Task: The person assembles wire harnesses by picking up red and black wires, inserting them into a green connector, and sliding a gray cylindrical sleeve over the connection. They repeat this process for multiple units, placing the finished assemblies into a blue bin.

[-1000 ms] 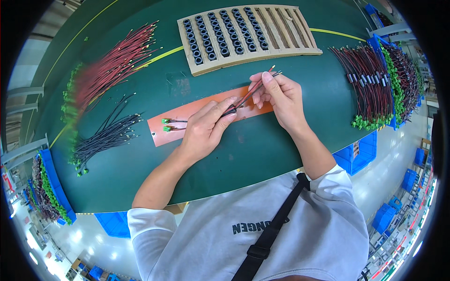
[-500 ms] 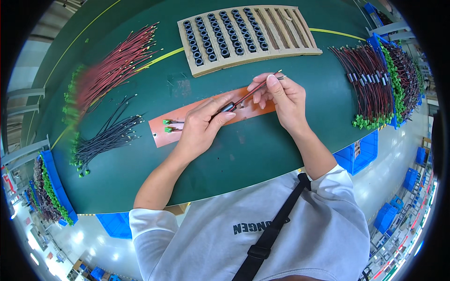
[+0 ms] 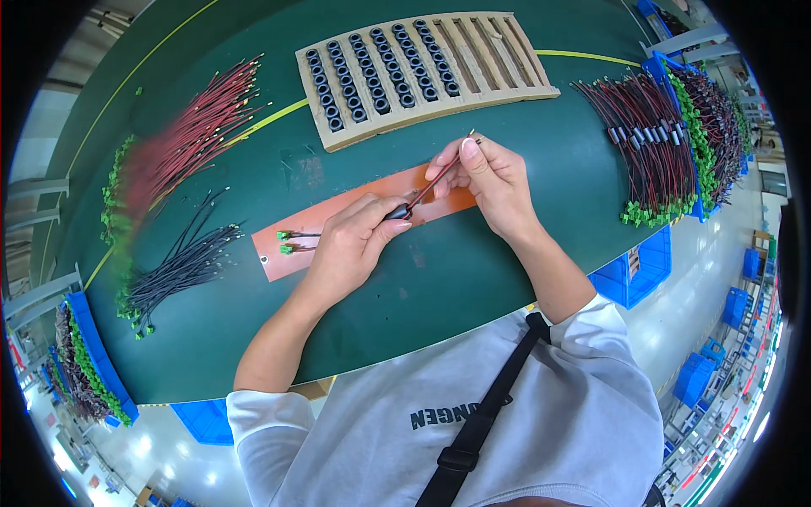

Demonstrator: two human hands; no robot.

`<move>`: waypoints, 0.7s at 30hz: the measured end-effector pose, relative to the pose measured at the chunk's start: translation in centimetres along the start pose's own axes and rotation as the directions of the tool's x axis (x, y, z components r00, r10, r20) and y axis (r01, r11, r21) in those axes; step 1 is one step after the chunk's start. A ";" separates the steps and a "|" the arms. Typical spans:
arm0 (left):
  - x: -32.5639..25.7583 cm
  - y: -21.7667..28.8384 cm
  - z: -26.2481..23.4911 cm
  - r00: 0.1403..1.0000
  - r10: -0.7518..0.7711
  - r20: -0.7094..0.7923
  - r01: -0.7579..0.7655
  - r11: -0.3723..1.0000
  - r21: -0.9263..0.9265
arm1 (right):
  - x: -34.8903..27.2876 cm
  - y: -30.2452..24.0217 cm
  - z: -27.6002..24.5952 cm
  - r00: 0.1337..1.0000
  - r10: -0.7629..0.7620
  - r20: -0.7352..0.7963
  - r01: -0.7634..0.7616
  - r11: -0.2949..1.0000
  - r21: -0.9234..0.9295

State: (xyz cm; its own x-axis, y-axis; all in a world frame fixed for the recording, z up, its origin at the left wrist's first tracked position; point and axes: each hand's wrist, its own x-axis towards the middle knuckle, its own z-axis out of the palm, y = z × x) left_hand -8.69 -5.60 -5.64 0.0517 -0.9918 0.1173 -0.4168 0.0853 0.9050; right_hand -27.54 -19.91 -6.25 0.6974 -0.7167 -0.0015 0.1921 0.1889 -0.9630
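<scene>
My left hand (image 3: 355,237) is closed around a black cylindrical core (image 3: 397,213), low over an orange strip-shaped board (image 3: 270,259). Red and black wires (image 3: 437,180) run out of the core up to my right hand (image 3: 492,182). The right thumb and fingers pinch these wires close to their bare tips. Two green connectors (image 3: 285,242) on dark leads lie at the board's left end; their leads pass under my left hand. Whether they belong to the held wires is hidden.
A beige tray (image 3: 359,133) with rows of black cores (image 3: 361,72) stands at the back. Red wires (image 3: 203,114) and black wires (image 3: 182,266) lie left. Finished-looking cable bundles (image 3: 650,139) lie right, beside a blue bin (image 3: 686,165). Another blue bin (image 3: 106,359) is at the left edge.
The whole view has shifted, so the table and tray appear farther left and lower. Both hands keep their grips; my right hand looks slightly closer to the left.
</scene>
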 end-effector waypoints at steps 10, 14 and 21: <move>-0.2 0.4 0.2 0.999 0.019 0.050 -0.022 0.998 0.066 | -0.4 -1.5 0.6 0.997 0.058 -0.055 -0.065 0.990 -0.127; -0.2 0.2 0.2 0.997 0.031 0.075 -0.039 0.994 0.099 | -0.4 -1.5 0.5 0.995 0.079 -0.057 -0.085 0.991 -0.104; 0.0 0.2 -0.9 0.999 -0.006 0.052 0.010 0.997 -0.073 | -0.3 -0.7 0.7 0.996 -0.070 -0.062 0.066 0.996 -0.067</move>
State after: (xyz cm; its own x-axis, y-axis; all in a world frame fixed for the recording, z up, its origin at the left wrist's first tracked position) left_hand -7.90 -5.50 -5.11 0.0071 -0.9959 0.0903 -0.3490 0.0821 0.9335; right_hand -27.36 -19.33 -5.42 0.6380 -0.7684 0.0494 0.1911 0.0959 -0.9769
